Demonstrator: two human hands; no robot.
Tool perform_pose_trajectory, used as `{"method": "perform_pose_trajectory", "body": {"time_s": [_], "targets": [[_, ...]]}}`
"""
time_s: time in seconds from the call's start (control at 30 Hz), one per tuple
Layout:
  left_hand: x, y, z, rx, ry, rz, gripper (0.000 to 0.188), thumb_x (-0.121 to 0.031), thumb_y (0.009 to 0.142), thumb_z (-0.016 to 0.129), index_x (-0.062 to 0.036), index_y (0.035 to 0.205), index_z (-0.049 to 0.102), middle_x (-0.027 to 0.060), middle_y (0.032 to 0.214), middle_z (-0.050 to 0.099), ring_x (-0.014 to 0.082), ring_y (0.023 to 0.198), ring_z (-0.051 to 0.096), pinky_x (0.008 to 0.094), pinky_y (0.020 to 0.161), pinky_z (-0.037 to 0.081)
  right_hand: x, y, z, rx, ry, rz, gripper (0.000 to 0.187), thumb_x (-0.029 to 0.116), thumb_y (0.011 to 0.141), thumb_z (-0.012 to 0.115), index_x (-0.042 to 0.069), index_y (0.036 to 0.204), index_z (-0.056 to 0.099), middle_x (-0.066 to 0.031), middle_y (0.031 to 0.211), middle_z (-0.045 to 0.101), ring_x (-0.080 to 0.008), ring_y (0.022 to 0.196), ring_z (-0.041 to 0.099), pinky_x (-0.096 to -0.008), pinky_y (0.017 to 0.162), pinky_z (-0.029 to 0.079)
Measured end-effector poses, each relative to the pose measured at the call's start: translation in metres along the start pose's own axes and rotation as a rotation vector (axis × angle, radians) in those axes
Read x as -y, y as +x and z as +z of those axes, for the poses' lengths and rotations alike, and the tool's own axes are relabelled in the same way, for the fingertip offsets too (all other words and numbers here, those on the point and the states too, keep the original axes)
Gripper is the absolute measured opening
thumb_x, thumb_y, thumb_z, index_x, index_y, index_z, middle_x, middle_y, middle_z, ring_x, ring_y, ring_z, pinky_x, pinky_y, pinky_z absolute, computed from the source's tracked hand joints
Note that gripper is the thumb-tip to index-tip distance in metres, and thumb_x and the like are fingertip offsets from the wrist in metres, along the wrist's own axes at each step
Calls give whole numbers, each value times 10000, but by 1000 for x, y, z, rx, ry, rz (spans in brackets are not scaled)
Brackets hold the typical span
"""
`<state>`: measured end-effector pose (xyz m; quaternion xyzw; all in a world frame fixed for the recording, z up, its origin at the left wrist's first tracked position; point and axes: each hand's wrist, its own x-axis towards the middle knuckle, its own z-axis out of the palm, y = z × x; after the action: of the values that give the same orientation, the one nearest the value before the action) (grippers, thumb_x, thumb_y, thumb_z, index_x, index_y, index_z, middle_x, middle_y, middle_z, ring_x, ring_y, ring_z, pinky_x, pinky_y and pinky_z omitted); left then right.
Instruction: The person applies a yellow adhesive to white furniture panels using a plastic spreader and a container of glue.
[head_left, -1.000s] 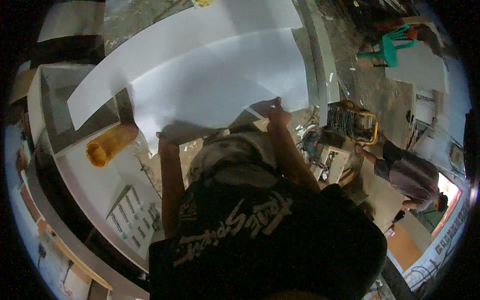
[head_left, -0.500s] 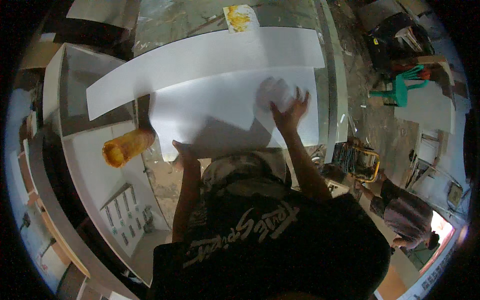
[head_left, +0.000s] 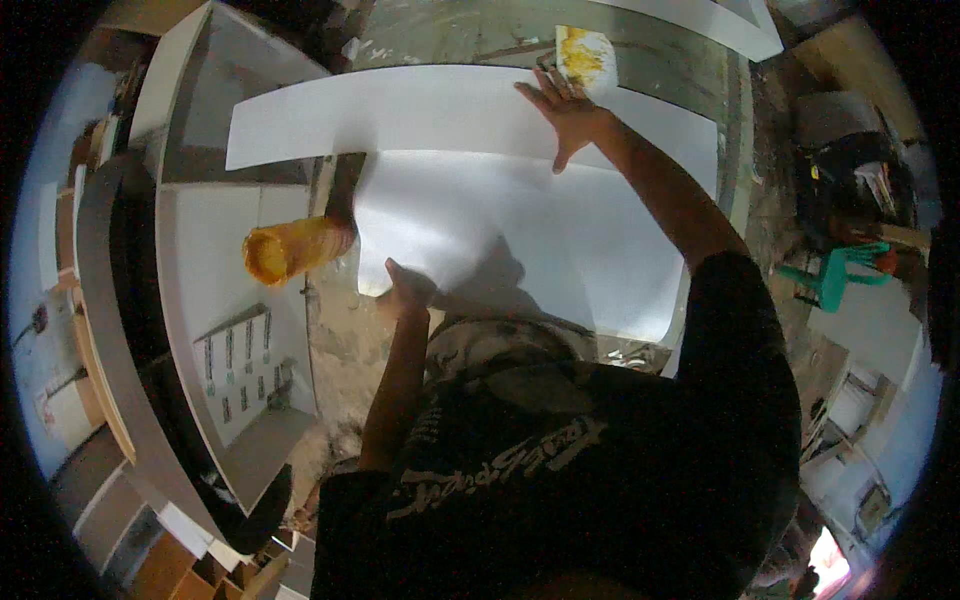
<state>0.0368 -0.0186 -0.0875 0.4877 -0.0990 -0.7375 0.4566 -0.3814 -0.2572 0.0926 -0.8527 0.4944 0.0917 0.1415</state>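
Observation:
A large white sheet (head_left: 600, 240) lies on the worktable in front of me, its glossy surface catching light and my shadow. Across its far part runs a long white strip (head_left: 330, 115). My right hand (head_left: 578, 118) is open on the strip near its far edge, fingers spread. Beside its fingertips lies a small white scrap (head_left: 588, 58) smeared with yellow. My left hand (head_left: 408, 288) holds the sheet's near left corner, thumb raised; its other fingers are partly hidden. An amber-stained roll or cylinder (head_left: 290, 248), open at its near end, lies left of the sheet.
A white cabinet carcass (head_left: 235, 220) stands at the left, with wooden pieces beyond it. Another white panel (head_left: 700, 25) is at the far right. A green plastic chair (head_left: 835, 275) stands to the right on the floor. Part of a person shows at the lower right.
My right hand has moved from above the sheet, away from me, onto the strip. My left hand stays at the near left corner. The view has shifted, bringing in a far panel.

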Motion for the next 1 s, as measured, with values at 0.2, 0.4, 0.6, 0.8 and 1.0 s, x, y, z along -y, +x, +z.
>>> {"method": "perform_pose_trajectory", "body": {"time_s": [0.2, 0.4, 0.6, 0.8, 1.0], "targets": [[2, -14, 38, -828, 175, 192, 534, -535, 860, 672, -18, 992, 649, 52, 813, 639, 189, 688, 599, 351, 667, 522, -1, 12, -7, 119, -102, 109, 1574, 401, 362, 962, 228, 1543, -64, -242, 1590, -75, -442, 1469, -3, -636, 1134, 157], [-15, -18, 76, -1083, 249, 234, 504, -483, 849, 721, 6, 948, 651, 71, 836, 641, 216, 716, 605, 351, 700, 527, -7, 27, -33, 211, -11, 81, 1538, 413, 430, 948, 203, 1538, -98, -283, 1559, 69, -433, 1448, 131, -609, 1119, 204], [6, 9, 29, -672, -156, 111, 507, -483, 860, 709, 19, 888, 644, 92, 833, 640, 235, 726, 606, 353, 692, 528, 6, 35, -34, 149, 78, 51, 1528, 557, 466, 900, 127, 1530, -108, -330, 1554, 20, -473, 1452, 62, -632, 1137, 151], [36, 27, -19, -443, -129, 35, 564, -487, 845, 724, 39, 935, 542, 152, 976, 616, 243, 815, 613, 338, 654, 545, 39, 32, -8, 31, -180, 131, 1571, 632, 408, 883, 194, 1535, -121, -304, 1566, -74, -528, 1435, 4, -721, 1079, 156], [41, 34, -5, -841, 26, 337, 900, -538, 737, 797, 94, 1215, 370, 250, 1160, 565, 334, 1032, 610, 437, 882, 543, 48, 40, -8, 72, -74, 55, 1510, 504, 434, 912, 226, 1540, -76, -307, 1563, -70, -582, 1401, 66, -698, 1085, 168]]}}
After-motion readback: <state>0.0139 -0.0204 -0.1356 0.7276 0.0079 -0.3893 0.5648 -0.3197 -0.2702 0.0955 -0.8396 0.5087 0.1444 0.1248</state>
